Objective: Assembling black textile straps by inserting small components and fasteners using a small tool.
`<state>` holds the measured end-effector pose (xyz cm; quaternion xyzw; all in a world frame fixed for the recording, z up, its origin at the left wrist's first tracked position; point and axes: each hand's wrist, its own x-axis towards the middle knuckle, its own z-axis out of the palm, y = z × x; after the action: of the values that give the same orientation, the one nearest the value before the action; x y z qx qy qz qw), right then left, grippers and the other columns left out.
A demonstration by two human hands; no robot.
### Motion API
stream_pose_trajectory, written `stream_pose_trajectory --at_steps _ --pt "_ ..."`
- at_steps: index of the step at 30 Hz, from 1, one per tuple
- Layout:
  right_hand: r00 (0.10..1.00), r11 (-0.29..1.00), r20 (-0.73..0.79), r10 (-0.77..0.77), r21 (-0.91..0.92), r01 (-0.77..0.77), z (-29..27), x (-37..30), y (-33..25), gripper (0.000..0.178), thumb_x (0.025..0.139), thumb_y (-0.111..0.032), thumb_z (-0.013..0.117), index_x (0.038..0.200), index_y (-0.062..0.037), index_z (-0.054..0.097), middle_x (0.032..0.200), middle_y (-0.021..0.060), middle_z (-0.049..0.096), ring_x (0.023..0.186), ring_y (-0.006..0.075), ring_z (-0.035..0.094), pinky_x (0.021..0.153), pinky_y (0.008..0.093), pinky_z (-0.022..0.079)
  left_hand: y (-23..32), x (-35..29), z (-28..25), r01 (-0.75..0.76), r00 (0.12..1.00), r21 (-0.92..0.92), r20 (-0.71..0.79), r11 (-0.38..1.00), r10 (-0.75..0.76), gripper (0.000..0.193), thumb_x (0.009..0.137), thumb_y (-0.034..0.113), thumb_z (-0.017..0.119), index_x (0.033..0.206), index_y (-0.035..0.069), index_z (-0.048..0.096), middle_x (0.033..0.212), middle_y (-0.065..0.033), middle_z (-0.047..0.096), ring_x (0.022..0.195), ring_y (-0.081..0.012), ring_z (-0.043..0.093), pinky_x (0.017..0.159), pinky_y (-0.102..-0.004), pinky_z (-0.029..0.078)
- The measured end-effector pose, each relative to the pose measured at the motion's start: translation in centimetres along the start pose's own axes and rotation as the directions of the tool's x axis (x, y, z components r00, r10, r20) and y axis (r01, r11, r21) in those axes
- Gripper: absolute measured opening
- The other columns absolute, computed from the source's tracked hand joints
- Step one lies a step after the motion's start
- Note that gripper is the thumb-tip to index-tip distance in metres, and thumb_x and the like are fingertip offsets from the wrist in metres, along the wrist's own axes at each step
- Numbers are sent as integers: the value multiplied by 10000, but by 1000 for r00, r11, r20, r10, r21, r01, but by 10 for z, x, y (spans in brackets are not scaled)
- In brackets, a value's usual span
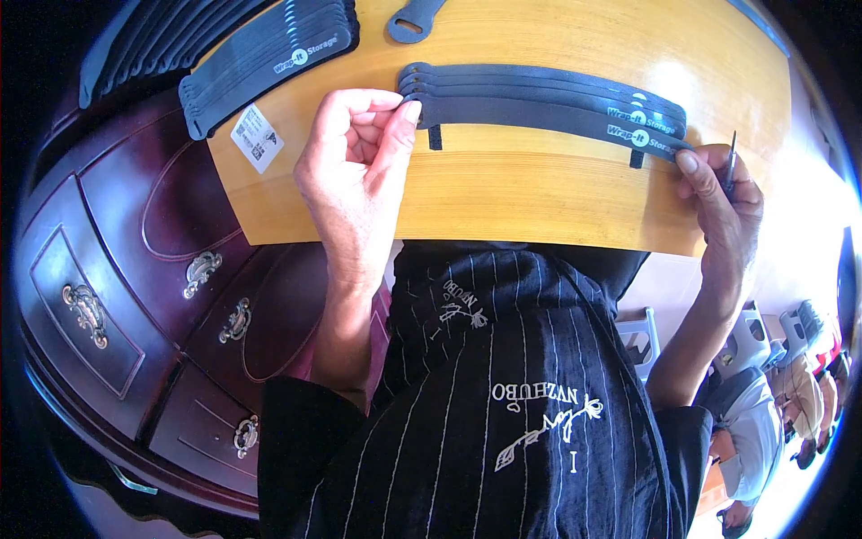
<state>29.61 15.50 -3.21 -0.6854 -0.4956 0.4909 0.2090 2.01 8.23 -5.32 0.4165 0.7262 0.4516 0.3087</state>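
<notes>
A small stack of dark grey storage straps [530, 103] lies fanned across the wooden table, each with a rounded end at the left and a printed end at the right. My left hand [364, 166] pinches the left end of the nearest strap between thumb and forefinger. At that strap's right end, my right hand [723, 189] pinches it with thumb and forefinger. A thin, dark, pointed tool [732, 154] sticks up from the right hand's fingers; its kind cannot be made out. Two short black tabs [435, 137] show below the strap.
A thick pile of similar straps [269, 67] lies at the far left, with more beyond it. Nearby is a white label [257, 139]. One loose strap end [413, 22] lies at the far edge. Dark red drawers [117, 296] stand left; several people sit far right.
</notes>
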Motion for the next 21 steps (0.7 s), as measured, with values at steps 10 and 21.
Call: stream_pose_trajectory --at_steps 10,21 --pt "998 995 23 -50 84 48 8 0 -2 169 805 -208 739 823 -57 667 663 -25 592 616 42 522 592 185 400 0 1 0 29 1000 29 -6 999 -29 115 840 -2 672 910 6 581 768 19 568 657 -14 484 608 -152 403" --pt "996 992 -15 -89 86 90 11 2 -4 204 781 -244 766 796 -57 684 637 -43 579 599 30 513 589 181 406 -1 1 2 74 997 47 0 996 -74 119 852 16 669 918 2 571 795 4 567 695 -24 500 629 -157 410"
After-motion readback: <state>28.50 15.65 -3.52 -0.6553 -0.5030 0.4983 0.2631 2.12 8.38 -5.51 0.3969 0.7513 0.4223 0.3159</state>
